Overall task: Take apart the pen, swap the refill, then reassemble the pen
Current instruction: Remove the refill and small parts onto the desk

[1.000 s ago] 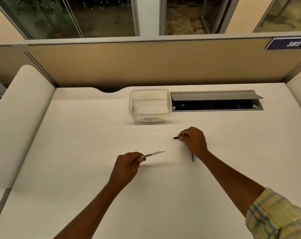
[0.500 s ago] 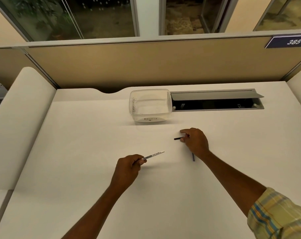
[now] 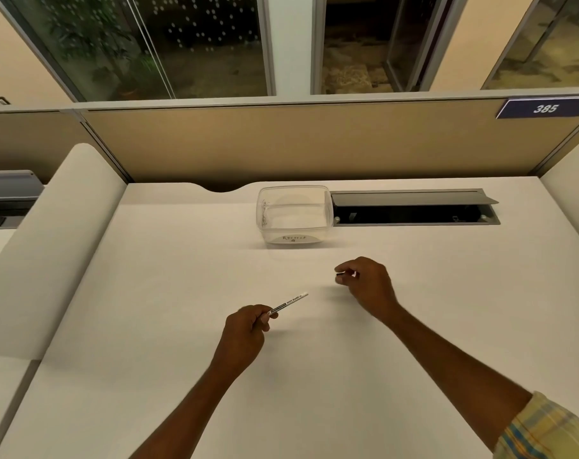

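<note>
Pinched between thumb and fingers, a white pen barrel (image 3: pixel 288 303) with black lettering juts from the person's left hand (image 3: pixel 248 329), its free end slanting up and away to the right, lifted off the white desk (image 3: pixel 182 359). That hand is curled closed around the barrel's near end, the forearm reaching in from the lower edge of the head view.

Just beyond and to the right, the right hand (image 3: pixel 369 286) hovers above the desk with its fingertips drawn together on a small dark piece (image 3: pixel 341 274), only the left tip of which shows past the fingers; what part of the pen it is cannot be told. A yellow plaid sleeve (image 3: pixel 546 429) shows at the lower right corner. The two hands are near each other but apart, the barrel's free end pointing into the gap between them.

Farther back, a clear plastic tub (image 3: pixel 294 213) marked "RECYCLE" on its near side stands on the desk. Immediately to its right, a grey cable hatch (image 3: pixel 414 207) is set into the desktop with its lid propped open. Behind them rises a tan partition (image 3: pixel 281 140), carrying a blue plate numbered 385 (image 3: pixel 545 108) at the right, and above it run dark windows (image 3: pixel 198 44).
</note>
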Demonstrator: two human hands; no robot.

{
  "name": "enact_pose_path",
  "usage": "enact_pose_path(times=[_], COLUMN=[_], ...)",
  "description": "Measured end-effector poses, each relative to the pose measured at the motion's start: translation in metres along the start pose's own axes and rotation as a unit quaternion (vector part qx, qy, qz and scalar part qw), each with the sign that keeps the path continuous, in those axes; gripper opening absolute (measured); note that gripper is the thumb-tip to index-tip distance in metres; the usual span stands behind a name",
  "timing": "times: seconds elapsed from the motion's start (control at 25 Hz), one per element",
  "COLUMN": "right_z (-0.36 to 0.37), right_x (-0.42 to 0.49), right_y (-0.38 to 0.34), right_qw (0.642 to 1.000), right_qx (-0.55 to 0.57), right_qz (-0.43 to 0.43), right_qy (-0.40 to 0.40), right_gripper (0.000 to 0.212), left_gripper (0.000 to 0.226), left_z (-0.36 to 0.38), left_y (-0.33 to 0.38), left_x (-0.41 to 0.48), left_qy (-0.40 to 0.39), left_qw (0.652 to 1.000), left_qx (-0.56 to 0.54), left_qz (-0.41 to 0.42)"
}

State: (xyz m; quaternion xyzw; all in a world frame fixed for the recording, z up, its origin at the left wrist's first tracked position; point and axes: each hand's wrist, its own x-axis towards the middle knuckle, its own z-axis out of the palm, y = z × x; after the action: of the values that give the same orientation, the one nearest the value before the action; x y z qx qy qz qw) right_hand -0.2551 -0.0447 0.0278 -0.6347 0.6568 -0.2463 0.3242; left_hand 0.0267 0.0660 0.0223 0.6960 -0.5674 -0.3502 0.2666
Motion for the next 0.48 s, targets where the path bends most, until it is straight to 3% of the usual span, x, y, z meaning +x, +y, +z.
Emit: enact_pose_path(times=[0.12, 0.28, 0.4, 0.48], right_z=[0.015, 0.03, 0.032, 0.034], right_x=[-0.029, -0.054, -0.061, -0.065], right_y=[-0.029, -0.047, -0.047, -0.045], right_qw=[0.994, 0.957, 0.96, 0.971], right_qx=[-0.001, -0.125, -0.122, -0.094], right_qz=[-0.109, -0.255, -0.244, -0.216], right_qy=[-0.02, -0.063, -0.058, -0.04], right_gripper=[0.02, 0.019, 0.017, 0.015], left_gripper=[0.028, 0.026, 0.021, 0.015], left_z=[0.0, -0.004, -0.011, -0.016], left_y=[0.003, 0.008, 0.011, 0.013], left_x=[-0.006, -0.015, -0.018, -0.02], left_qy=[-0.003, 0.001, 0.006, 0.025], left_qw=[1.0, 1.0, 0.999, 0.987], left_qx=[-0.002, -0.008, -0.04, -0.146], left_qz=[-0.001, 0.029, 0.01, -0.056])
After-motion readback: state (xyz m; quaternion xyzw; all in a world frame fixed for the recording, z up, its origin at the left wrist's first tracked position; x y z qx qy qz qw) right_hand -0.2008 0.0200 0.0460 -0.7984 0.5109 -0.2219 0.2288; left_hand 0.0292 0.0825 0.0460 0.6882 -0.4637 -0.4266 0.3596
